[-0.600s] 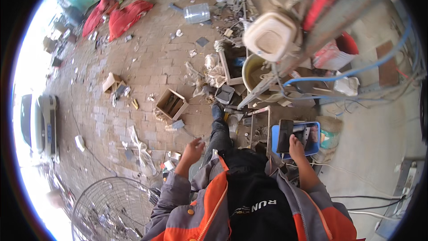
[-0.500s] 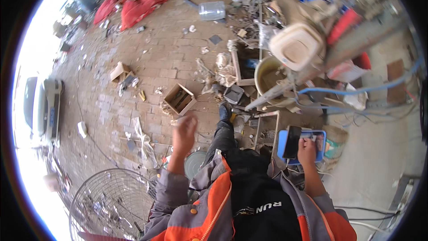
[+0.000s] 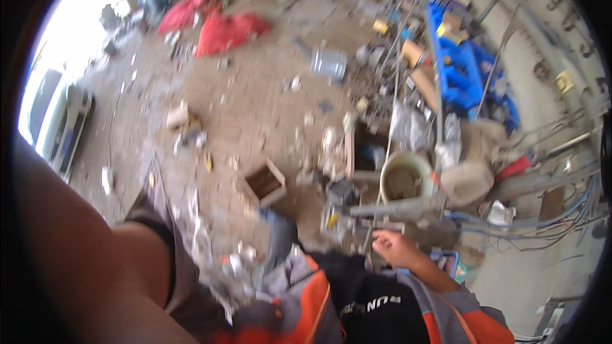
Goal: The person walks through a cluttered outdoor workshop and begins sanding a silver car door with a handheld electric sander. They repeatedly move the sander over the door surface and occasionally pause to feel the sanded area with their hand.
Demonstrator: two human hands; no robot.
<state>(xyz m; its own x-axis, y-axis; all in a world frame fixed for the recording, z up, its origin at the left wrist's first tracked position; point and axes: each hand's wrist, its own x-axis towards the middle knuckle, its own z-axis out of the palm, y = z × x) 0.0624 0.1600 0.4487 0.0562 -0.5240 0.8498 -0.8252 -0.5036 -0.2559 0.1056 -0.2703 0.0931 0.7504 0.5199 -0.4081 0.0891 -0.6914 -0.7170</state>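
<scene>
My left arm is raised very close to the camera and fills the lower left, its grey sleeve ending near the bare forearm. The part of my left hand (image 3: pixel 70 242) that shows is large and blurred, with its fingers out of sight. In front of my black shirt, my right hand (image 3: pixel 398 250) hangs over the floor with its fingers apart and nothing visible in them. Beneath the right forearm, a blue tray (image 3: pixel 454 261) shows only in part. A small open wooden box (image 3: pixel 278 176) lies on the paving ahead of my leg.
A round tub (image 3: pixel 384 185) and a pale plastic jug (image 3: pixel 468 181) stand to the right, near metal bars and cables. Blue bins (image 3: pixel 464 67) lean farther back. Red cloth (image 3: pixel 233 30), a clear plastic bottle (image 3: pixel 328 64) and litter cover the paving. A car (image 3: pixel 64 127) is at left.
My left hand has risen toward the camera. My right hand has left the phone and blue tray and moved left. The view has tilted up, and the wire fan cage is hidden.
</scene>
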